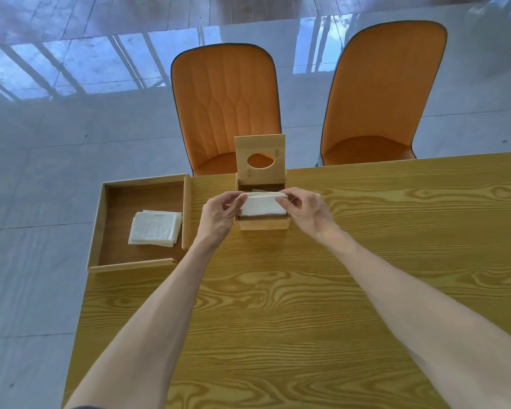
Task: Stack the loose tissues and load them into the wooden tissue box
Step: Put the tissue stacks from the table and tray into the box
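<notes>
- Step in hand, as judged: a stack of tissues [263,205] is being lowered into the wooden tissue box [262,222], centre of frame, lid [260,156] tipped up behind.
- Stack pinched at both ends: left hand [219,215] on left end, right hand [304,212] on right.
- Next: stack to be squared w/ the opening & pressed down flat.
- More tissues [155,228] left in tray [101,219], centre-left, well apart from both hands.

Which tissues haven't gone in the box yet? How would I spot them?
Find the wooden tray at the table's left end. The flat white tissue pile lies inside it, near its right wall. Nobody touches it, unlike the tissue stack both hands hold over the tissue box.
</notes>
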Available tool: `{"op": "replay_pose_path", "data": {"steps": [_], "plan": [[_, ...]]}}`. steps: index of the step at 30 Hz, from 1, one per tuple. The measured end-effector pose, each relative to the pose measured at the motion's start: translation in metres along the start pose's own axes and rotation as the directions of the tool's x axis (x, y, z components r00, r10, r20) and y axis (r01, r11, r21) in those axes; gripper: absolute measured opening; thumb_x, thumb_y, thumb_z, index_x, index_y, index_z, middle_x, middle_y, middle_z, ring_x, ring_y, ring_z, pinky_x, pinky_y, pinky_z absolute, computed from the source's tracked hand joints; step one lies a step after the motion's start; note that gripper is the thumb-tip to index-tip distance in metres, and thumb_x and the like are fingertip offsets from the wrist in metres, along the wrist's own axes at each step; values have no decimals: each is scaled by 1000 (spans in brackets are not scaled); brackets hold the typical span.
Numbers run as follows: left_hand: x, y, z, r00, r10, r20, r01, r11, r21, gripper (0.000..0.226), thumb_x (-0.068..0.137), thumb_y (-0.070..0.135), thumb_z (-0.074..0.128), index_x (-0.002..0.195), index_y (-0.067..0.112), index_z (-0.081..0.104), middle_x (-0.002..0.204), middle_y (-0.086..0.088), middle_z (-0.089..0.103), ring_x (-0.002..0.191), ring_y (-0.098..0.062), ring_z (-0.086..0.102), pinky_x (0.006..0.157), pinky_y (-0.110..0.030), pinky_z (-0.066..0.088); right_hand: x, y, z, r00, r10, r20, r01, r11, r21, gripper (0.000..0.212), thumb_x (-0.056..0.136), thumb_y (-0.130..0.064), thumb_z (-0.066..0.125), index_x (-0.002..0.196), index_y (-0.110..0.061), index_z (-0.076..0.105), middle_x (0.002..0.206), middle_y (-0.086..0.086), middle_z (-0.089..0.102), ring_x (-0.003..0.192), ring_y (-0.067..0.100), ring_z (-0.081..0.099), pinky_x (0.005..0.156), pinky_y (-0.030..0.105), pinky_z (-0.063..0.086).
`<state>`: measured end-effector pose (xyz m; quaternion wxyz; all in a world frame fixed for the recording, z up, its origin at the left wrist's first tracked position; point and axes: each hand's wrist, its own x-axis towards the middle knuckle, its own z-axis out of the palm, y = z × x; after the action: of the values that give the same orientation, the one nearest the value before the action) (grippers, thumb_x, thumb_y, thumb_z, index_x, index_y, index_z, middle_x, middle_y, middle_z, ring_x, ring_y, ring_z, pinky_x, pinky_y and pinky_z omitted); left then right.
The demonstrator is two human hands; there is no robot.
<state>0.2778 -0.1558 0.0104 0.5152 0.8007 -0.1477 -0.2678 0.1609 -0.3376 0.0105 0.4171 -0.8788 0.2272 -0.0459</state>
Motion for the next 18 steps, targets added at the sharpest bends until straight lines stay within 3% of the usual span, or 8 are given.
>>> {"op": "replay_pose_path", "data": {"steps": [4, 7, 11, 18], "plan": [[4, -2, 6, 989, -15, -150, 27, 996, 83, 26, 93, 37, 66, 108, 18, 74, 100, 3, 73, 97, -16, 66, 78, -23, 53, 5, 0, 7, 989, 101, -106, -97, 995, 36, 32, 95, -40, 60, 111, -14, 70, 102, 2, 75, 91, 17, 69, 78, 32, 56], [9, -1, 12, 973, 5, -232, 35, 985, 170, 26, 90, 40, 69, 104, 18, 76, 100, 3, 69, 96, -17, 63, 79, -28, 51, 9, -1, 17, 978, 106, -180, -122, 989, -85, 29, 93, -42, 62, 103, -18, 74, 101, 0, 72, 87, 15, 66, 67, 25, 46], [16, 0, 17, 964, 2, -266, 82, 948, 307, 29, 90, 45, 67, 102, 21, 76, 105, 1, 59, 97, -18, 58, 73, -28, 43, 13, -4, 24, 959, 189, -209, -220, 965, -140, 29, 92, -44, 63, 101, -19, 75, 109, 3, 62, 91, 20, 62, 67, 27, 42], [23, 1, 24, 946, 50, -320, 89, 909, 407, 27, 89, 44, 69, 108, 25, 69, 112, 2, 59, 97, -16, 57, 71, -28, 40, 21, -10, 32, 929, 178, -324, -246, 952, -184, 16, 89, -26, 70, 103, -21, 65, 110, 4, 62, 90, 22, 65, 64, 33, 55]]}}
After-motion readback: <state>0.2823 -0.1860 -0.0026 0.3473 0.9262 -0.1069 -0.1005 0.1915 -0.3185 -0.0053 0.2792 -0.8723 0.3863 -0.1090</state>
